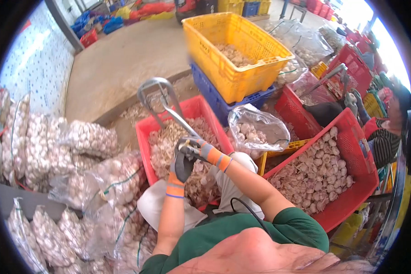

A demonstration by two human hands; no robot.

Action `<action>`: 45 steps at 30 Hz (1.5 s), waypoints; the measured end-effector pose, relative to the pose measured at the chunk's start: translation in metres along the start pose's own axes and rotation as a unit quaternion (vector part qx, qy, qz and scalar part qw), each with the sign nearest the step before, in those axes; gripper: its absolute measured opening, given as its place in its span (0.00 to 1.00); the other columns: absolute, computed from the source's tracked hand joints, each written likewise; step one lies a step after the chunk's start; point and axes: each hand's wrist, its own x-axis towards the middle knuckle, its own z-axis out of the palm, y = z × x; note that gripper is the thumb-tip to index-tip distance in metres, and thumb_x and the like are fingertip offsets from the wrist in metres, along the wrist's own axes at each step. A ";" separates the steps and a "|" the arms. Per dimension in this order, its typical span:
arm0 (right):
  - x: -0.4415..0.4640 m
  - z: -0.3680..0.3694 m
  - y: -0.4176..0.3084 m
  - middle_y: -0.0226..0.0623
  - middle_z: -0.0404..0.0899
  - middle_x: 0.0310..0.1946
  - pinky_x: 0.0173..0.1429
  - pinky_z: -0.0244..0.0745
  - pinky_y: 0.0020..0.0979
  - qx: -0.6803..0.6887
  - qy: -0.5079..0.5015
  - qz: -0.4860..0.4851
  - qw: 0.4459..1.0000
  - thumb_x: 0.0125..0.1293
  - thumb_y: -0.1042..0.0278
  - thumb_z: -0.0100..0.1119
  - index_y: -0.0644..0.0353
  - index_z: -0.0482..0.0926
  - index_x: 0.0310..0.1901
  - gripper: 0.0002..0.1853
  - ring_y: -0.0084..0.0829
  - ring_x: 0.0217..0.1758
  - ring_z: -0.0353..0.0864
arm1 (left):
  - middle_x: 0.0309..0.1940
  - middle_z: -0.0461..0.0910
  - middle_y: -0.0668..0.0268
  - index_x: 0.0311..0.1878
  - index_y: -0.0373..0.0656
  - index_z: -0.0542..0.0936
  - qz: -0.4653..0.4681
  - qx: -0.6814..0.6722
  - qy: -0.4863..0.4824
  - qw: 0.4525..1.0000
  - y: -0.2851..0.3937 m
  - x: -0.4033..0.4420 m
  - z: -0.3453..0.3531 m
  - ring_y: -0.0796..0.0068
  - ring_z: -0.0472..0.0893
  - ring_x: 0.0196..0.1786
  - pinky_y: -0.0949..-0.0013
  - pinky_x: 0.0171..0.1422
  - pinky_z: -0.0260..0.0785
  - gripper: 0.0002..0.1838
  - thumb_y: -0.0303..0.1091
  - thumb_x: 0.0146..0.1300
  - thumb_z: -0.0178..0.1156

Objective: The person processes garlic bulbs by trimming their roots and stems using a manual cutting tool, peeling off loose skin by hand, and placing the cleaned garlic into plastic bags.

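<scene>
My left hand (183, 165), in a grey glove with an orange cuff, is closed around something small and pale that I cannot make out. My right hand (202, 150), gloved the same way, is closed against it at the same spot. Both are above a red crate (147, 132) of garlic skins and trimmings (162, 148). A grey metal tool with a looped handle (183, 122) stands over the crate, its lower end meeting the hands. At the right, a larger red crate (361, 180) holds garlic bulbs (322, 166).
Behind are a yellow crate (260, 75) stacked on a blue crate (207, 86). An open plastic bag of garlic (252, 132) stands right of my hands. Filled garlic bags (93, 139) pile up at the left. Another person (386, 141) sits at the far right.
</scene>
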 end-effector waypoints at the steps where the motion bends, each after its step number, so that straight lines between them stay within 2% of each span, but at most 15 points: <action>1: 0.005 -0.004 0.008 0.35 0.72 0.51 0.43 0.76 0.27 0.018 -0.008 -0.022 1.000 0.62 0.61 0.60 0.54 0.70 0.58 0.23 0.26 0.46 0.76 | 0.33 0.72 0.73 0.50 0.48 0.71 -0.008 -0.019 0.075 0.997 0.001 -0.001 0.020 0.81 0.72 0.37 0.73 0.47 0.69 0.11 0.36 0.66 0.49; 2: 0.009 -0.008 0.018 0.33 0.72 0.50 0.38 0.77 0.24 0.036 -0.018 -0.040 0.998 0.62 0.62 0.60 0.54 0.71 0.57 0.22 0.24 0.43 0.77 | 0.33 0.72 0.73 0.50 0.47 0.71 -0.015 -0.036 0.063 0.997 -0.002 -0.001 0.016 0.81 0.72 0.37 0.73 0.47 0.69 0.11 0.36 0.66 0.49; 8: 0.009 -0.009 0.019 0.35 0.74 0.49 0.53 0.70 0.30 -0.104 -0.042 -0.072 0.991 0.64 0.58 0.55 0.56 0.67 0.62 0.25 0.25 0.49 0.73 | 0.42 0.75 0.66 0.51 0.43 0.73 -0.051 -0.149 0.129 0.979 0.014 -0.010 0.036 0.72 0.75 0.43 0.66 0.54 0.68 0.24 0.52 0.68 0.37; 13: 0.015 -0.009 0.026 0.37 0.79 0.45 0.52 0.72 0.31 -0.181 -0.001 -0.088 0.980 0.61 0.63 0.56 0.55 0.73 0.55 0.20 0.31 0.47 0.78 | 0.43 0.76 0.62 0.50 0.41 0.73 0.028 0.232 0.025 0.972 0.016 -0.012 0.019 0.70 0.75 0.46 0.64 0.57 0.68 0.22 0.49 0.68 0.41; 14: 0.014 -0.008 0.029 0.39 0.79 0.45 0.52 0.72 0.33 -0.272 0.044 -0.084 0.957 0.61 0.64 0.55 0.55 0.74 0.54 0.19 0.35 0.47 0.78 | 0.40 0.77 0.63 0.49 0.40 0.74 0.044 0.286 0.020 0.957 0.015 -0.013 0.019 0.71 0.76 0.45 0.65 0.56 0.69 0.23 0.49 0.69 0.39; 17: -0.004 0.004 0.009 0.45 0.78 0.44 0.50 0.72 0.41 -0.504 0.160 -0.100 0.843 0.62 0.66 0.50 0.52 0.76 0.49 0.14 0.48 0.46 0.76 | 0.38 0.77 0.66 0.49 0.44 0.73 -0.041 -0.025 0.080 0.996 -0.015 -0.012 -0.008 0.73 0.76 0.43 0.65 0.52 0.72 0.13 0.39 0.66 0.52; 20: 0.002 0.011 0.011 0.45 0.78 0.39 0.46 0.72 0.42 -0.602 0.219 -0.110 0.760 0.62 0.66 0.48 0.53 0.75 0.47 0.13 0.47 0.42 0.77 | 0.38 0.76 0.68 0.52 0.47 0.70 0.005 0.024 0.138 0.990 -0.024 -0.013 -0.006 0.74 0.77 0.39 0.67 0.43 0.75 0.16 0.38 0.63 0.58; 21: 0.005 0.008 0.022 0.46 0.77 0.35 0.39 0.73 0.45 -0.603 0.259 -0.226 0.720 0.59 0.71 0.50 0.60 0.72 0.44 0.11 0.49 0.35 0.77 | 0.38 0.76 0.68 0.52 0.48 0.69 -0.007 0.062 0.169 0.984 -0.023 -0.013 -0.009 0.75 0.77 0.38 0.69 0.40 0.75 0.17 0.38 0.62 0.59; 26: 0.005 0.014 0.026 0.49 0.78 0.36 0.39 0.73 0.45 -0.544 0.244 -0.149 0.789 0.61 0.69 0.50 0.61 0.72 0.45 0.11 0.49 0.38 0.78 | 0.36 0.74 0.67 0.54 0.49 0.65 -0.021 0.269 0.245 0.931 -0.007 -0.011 -0.029 0.80 0.76 0.32 0.76 0.32 0.73 0.23 0.35 0.58 0.64; 30: 0.008 0.009 0.040 0.51 0.78 0.37 0.39 0.73 0.44 -0.504 0.235 -0.153 0.817 0.63 0.67 0.51 0.62 0.72 0.46 0.12 0.49 0.39 0.78 | 0.41 0.71 0.63 0.53 0.42 0.65 0.153 0.221 0.166 0.949 -0.022 -0.009 -0.038 0.76 0.75 0.40 0.74 0.44 0.74 0.23 0.23 0.56 0.62; 34: 0.004 0.009 0.037 0.51 0.78 0.37 0.39 0.73 0.43 -0.547 0.238 -0.122 0.793 0.62 0.68 0.52 0.61 0.73 0.46 0.11 0.48 0.39 0.78 | 0.43 0.70 0.63 0.53 0.41 0.65 0.185 0.250 0.205 0.928 -0.037 -0.010 -0.042 0.75 0.74 0.42 0.73 0.50 0.73 0.22 0.20 0.56 0.60; 39: -0.013 0.017 -0.003 0.48 0.79 0.39 0.42 0.73 0.38 -0.484 0.215 -0.100 0.842 0.62 0.69 0.53 0.62 0.73 0.47 0.13 0.43 0.41 0.80 | 0.47 0.69 0.66 0.55 0.43 0.65 0.145 0.201 0.325 0.913 -0.017 -0.018 -0.054 0.76 0.72 0.45 0.73 0.46 0.71 0.25 0.37 0.58 0.63; 40: -0.008 0.007 0.005 0.47 0.79 0.40 0.42 0.73 0.36 -0.497 0.154 -0.187 0.833 0.63 0.69 0.52 0.62 0.73 0.48 0.13 0.40 0.42 0.80 | 0.49 0.68 0.66 0.56 0.43 0.65 0.112 0.187 0.341 0.915 -0.006 -0.025 -0.044 0.76 0.72 0.46 0.73 0.45 0.71 0.26 0.41 0.59 0.63; 43: 0.020 -0.022 0.071 0.42 0.79 0.42 0.43 0.73 0.32 -0.358 0.028 -0.284 0.889 0.66 0.60 0.50 0.60 0.73 0.49 0.15 0.35 0.43 0.80 | 0.50 0.67 0.68 0.61 0.49 0.62 0.133 0.175 0.233 0.947 0.004 -0.033 -0.030 0.75 0.70 0.51 0.71 0.53 0.69 0.29 0.47 0.61 0.59; 45: 0.037 -0.030 0.077 0.43 0.80 0.40 0.44 0.74 0.34 -0.041 0.000 0.016 0.999 0.63 0.43 0.48 0.58 0.75 0.47 0.25 0.36 0.44 0.79 | 0.55 0.66 0.65 0.63 0.45 0.60 0.158 0.266 0.200 0.930 0.002 -0.033 -0.027 0.73 0.68 0.56 0.70 0.60 0.63 0.30 0.47 0.64 0.55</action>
